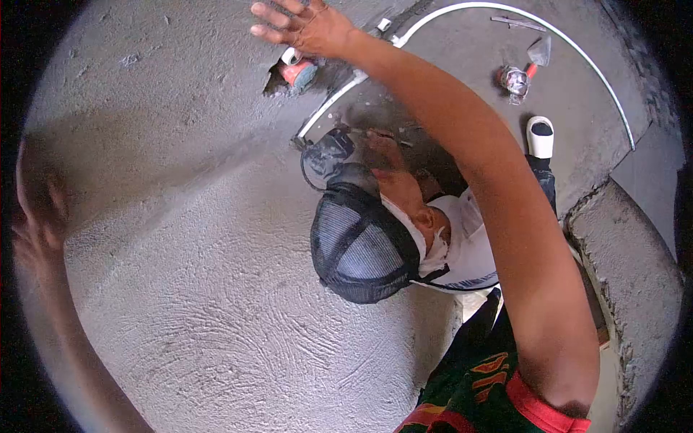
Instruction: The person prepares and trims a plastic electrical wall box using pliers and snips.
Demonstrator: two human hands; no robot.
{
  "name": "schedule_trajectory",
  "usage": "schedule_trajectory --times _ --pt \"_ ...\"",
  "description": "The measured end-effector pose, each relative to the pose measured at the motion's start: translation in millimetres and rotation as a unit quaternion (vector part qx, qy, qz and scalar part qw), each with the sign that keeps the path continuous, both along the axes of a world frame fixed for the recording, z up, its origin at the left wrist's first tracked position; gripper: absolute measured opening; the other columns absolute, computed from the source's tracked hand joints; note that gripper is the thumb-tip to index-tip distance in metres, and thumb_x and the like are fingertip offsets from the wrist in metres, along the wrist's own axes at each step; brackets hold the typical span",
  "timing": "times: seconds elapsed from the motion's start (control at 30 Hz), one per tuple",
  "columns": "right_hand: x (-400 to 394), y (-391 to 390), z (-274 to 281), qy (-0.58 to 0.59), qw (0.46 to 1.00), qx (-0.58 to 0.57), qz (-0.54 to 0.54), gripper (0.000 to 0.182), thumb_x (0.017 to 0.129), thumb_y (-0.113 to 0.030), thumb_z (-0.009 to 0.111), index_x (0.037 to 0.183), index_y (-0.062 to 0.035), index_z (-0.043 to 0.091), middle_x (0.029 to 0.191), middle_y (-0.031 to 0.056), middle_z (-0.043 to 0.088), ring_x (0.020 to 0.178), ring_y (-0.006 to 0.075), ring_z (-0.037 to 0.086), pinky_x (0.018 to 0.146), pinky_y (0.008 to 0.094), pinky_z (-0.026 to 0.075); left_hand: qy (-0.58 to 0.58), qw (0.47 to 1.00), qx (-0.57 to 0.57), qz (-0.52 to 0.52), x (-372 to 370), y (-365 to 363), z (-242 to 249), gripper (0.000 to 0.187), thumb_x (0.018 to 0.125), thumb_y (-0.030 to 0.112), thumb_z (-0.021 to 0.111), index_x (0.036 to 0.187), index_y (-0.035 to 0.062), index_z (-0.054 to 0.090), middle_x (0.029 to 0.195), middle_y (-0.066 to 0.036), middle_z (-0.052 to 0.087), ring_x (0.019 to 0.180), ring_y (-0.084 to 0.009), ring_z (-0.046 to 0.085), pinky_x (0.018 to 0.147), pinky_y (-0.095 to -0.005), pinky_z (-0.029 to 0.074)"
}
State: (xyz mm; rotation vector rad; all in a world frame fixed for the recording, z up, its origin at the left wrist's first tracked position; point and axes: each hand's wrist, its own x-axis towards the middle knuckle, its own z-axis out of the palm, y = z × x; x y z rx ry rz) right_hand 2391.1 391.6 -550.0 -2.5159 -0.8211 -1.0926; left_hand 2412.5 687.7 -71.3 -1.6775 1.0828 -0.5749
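Observation:
My right hand reaches out at the top, its fingers apart and nothing in it. Just below it, a red-orange pipe end with a white piece beside it sits in a hole in the grey cement surface. At the far left edge, my left hand is smeared and dim in front of the rough plaster; I cannot tell how its fingers are set. Between my arms a co-worker in a dark mesh cap and white shirt bends down. The co-worker's hand is low, partly behind my forearm.
A white hose curves across the grey floor. A trowel with a red handle lies beside a crumpled clear plastic item. The co-worker's white shoe stands nearby. A rough cement ledge runs along the right.

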Motion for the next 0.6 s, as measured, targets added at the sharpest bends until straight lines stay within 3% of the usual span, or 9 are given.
schedule_trajectory --times 0.13,0.23,0.27,0.33,0.4,0.43,0.5,0.6 --pt "-1.2 -1.8 3.1 -0.028 0.998 -0.039 -0.029 0.105 0.079 -0.047 0.068 0.158 -0.0132 0.007 0.165 0.0187 -0.010 0.150 0.0447 -0.013 0.117 0.0686 -0.005 0.017 1.000 -0.002 0.012 -5.8 -3.4 8.5 0.056 0.095 0.032 0.064 0.147 0.0231 0.046 0.111 -0.010 0.072 0.079 -0.0224 0.071 0.067 -0.0335 0.057" --pt "-17.4 -12.7 18.9 0.089 0.994 -0.006 0.067 0.115 0.075 -0.056 0.069 0.159 -0.0118 0.004 0.165 0.0191 -0.009 0.151 0.0445 -0.012 0.117 0.0683 -0.005 0.042 0.999 -0.012 0.030 -9.5 -8.7 12.9 0.056 0.095 0.030 0.064 0.147 0.0224 0.046 0.111 -0.010 0.073 0.079 -0.0221 0.073 0.067 -0.0332 0.058" --pt "-18.0 -12.7 18.5 0.081 0.995 -0.064 0.016 0.120 0.072 -0.064 0.066 0.159 -0.0122 0.003 0.166 0.0193 -0.008 0.151 0.0449 -0.011 0.116 0.0682 -0.004 0.063 0.997 -0.020 0.031 -8.3 -9.4 14.1 0.056 0.095 0.030 0.064 0.147 0.0222 0.046 0.111 -0.011 0.073 0.079 -0.0220 0.073 0.067 -0.0331 0.059" --pt "-19.5 -12.8 17.7 0.077 0.996 -0.020 0.042 0.119 0.074 -0.068 0.062 0.159 -0.0120 0.002 0.166 0.0191 -0.009 0.151 0.0448 -0.012 0.117 0.0681 -0.005 0.158 0.986 -0.043 -0.027 5.3 -13.9 13.4 0.055 0.096 0.032 0.064 0.147 0.0240 0.047 0.107 -0.010 0.074 0.071 -0.0207 0.072 0.062 -0.0331 0.058" --pt "-15.4 -10.2 14.0 0.055 0.998 -0.012 0.034 0.118 0.075 -0.070 0.059 0.159 -0.0119 0.001 0.165 0.0192 -0.009 0.151 0.0448 -0.012 0.117 0.0681 -0.005 0.146 0.989 -0.017 -0.036 8.7 -11.0 17.2 0.054 0.095 0.036 0.064 0.146 0.0264 0.047 0.098 -0.007 0.076 0.056 -0.0182 0.067 0.052 -0.0330 0.054" --pt "-12.3 -6.9 9.9 0.037 0.999 -0.023 0.012 0.118 0.075 -0.072 0.057 0.159 -0.0118 0.000 0.165 0.0194 -0.009 0.151 0.0449 -0.012 0.116 0.0681 -0.005 0.079 0.997 0.018 0.011 3.8 -9.3 21.7 0.055 0.095 0.038 0.064 0.146 0.0266 0.047 0.094 -0.006 0.076 0.049 -0.0169 0.062 0.047 -0.0329 0.051" --pt "-10.5 -5.8 8.2 0.037 0.999 -0.028 0.006 0.118 0.076 -0.073 0.056 0.159 -0.0121 -0.001 0.165 0.0195 -0.010 0.151 0.0451 -0.013 0.116 0.0682 -0.006 0.007 1.000 0.029 0.004 -6.8 -9.8 20.3 0.056 0.095 0.039 0.064 0.147 0.0275 0.047 0.087 -0.004 0.076 0.040 -0.0151 0.054 0.039 -0.0324 0.046" --pt "-14.7 -8.9 11.3 0.080 0.996 -0.017 0.040 0.117 0.076 -0.072 0.057 0.160 -0.0128 -0.001 0.165 0.0198 -0.010 0.150 0.0454 -0.013 0.116 0.0684 -0.006 -0.011 1.000 0.022 0.009 -12.9 -10.5 13.6 0.055 0.095 0.040 0.063 0.146 0.0283 0.047 0.087 -0.004 0.072 0.042 -0.0156 0.053 0.039 -0.0325 0.044"
